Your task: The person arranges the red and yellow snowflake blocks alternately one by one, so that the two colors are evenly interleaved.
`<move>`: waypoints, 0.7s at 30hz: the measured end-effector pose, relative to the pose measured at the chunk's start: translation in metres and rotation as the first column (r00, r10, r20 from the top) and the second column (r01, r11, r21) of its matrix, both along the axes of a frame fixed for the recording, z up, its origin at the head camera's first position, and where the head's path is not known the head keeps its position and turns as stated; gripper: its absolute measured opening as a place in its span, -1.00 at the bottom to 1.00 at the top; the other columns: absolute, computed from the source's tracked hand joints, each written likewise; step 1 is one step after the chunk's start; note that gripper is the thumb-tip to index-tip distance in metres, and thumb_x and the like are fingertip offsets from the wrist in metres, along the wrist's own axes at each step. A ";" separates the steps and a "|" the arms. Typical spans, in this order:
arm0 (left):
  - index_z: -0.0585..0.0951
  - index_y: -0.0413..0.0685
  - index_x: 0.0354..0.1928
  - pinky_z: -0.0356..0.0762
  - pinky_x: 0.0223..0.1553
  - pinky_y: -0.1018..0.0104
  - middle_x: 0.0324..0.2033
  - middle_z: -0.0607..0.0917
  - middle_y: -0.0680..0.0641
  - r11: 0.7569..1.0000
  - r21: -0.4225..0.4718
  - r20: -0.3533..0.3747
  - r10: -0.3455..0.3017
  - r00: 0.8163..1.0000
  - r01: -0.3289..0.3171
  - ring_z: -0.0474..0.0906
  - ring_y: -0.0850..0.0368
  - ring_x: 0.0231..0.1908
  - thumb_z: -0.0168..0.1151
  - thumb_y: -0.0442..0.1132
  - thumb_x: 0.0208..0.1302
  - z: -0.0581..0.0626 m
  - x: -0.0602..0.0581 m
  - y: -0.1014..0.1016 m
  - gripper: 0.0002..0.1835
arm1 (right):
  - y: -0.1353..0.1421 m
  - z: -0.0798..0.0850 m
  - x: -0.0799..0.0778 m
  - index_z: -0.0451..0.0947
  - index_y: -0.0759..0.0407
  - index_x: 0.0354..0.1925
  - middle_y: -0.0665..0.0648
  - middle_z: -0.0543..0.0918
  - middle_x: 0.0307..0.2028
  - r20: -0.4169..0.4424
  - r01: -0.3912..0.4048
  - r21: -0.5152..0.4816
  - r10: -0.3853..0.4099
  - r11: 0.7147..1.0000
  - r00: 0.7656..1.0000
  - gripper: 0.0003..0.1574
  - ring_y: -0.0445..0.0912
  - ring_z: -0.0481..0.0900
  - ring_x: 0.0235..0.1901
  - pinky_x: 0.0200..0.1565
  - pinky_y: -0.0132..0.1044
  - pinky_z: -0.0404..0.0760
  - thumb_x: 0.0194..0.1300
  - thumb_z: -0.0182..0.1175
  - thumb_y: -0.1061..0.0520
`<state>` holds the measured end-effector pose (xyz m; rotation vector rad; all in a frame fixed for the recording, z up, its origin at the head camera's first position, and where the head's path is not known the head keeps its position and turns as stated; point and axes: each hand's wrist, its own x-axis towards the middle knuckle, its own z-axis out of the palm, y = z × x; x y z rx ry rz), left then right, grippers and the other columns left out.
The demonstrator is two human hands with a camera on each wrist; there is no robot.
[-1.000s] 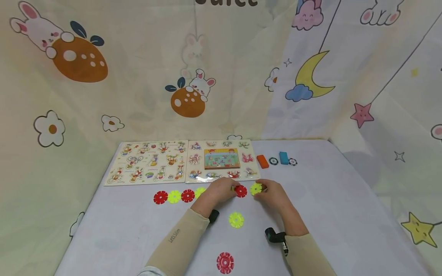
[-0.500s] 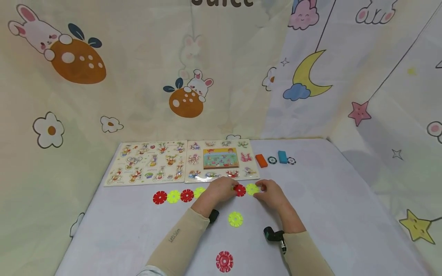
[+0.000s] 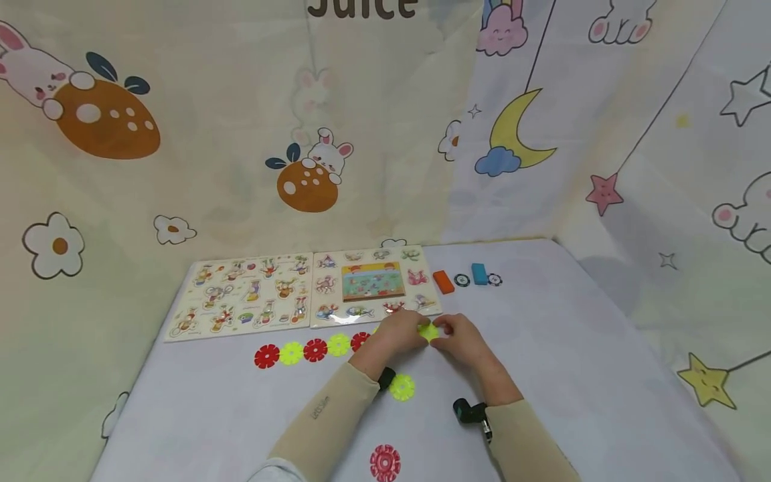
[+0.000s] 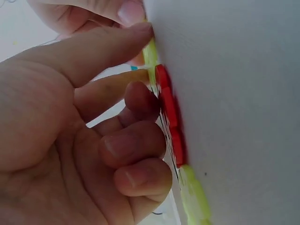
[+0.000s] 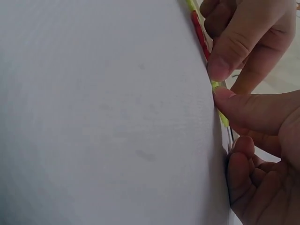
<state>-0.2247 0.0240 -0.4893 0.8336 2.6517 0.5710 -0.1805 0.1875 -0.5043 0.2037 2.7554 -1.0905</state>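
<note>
A row of red and yellow-green notched plastic discs, like snowflake building discs, runs across the table, from a red disc at its left end. My left hand covers part of this row. With thumb and forefinger it pinches the yellow-green disc at the right end, beside a red disc seen in the left wrist view. Opposite, my right hand pinches the same yellow-green disc by its right side. Thumbs of both hands nearly meet on it in the right wrist view. The exact joint between the discs is hidden by fingers.
A loose yellow-green disc lies by the left wrist, and a red disc nearer the front. Behind the row are two picture puzzle boards. An orange block, a blue block and two round chips lie at back right.
My right hand has moved left, bringing the yellow-green disc up against the red one. The left hand has shifted right along the row and now pinches that yellow-green disc too.
</note>
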 end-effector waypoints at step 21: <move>0.57 0.01 0.14 0.38 0.10 0.24 0.03 0.60 0.07 0.997 0.077 0.012 -0.018 1.000 0.017 0.45 0.14 0.07 0.32 -0.09 0.17 -0.001 0.002 -0.008 -0.53 | -0.050 0.031 0.102 0.54 0.00 -0.27 -0.04 0.43 -0.56 0.008 -0.383 -0.123 0.386 0.916 0.922 -0.74 -0.21 0.36 -0.54 -0.50 -0.36 0.36 0.11 0.36 -0.03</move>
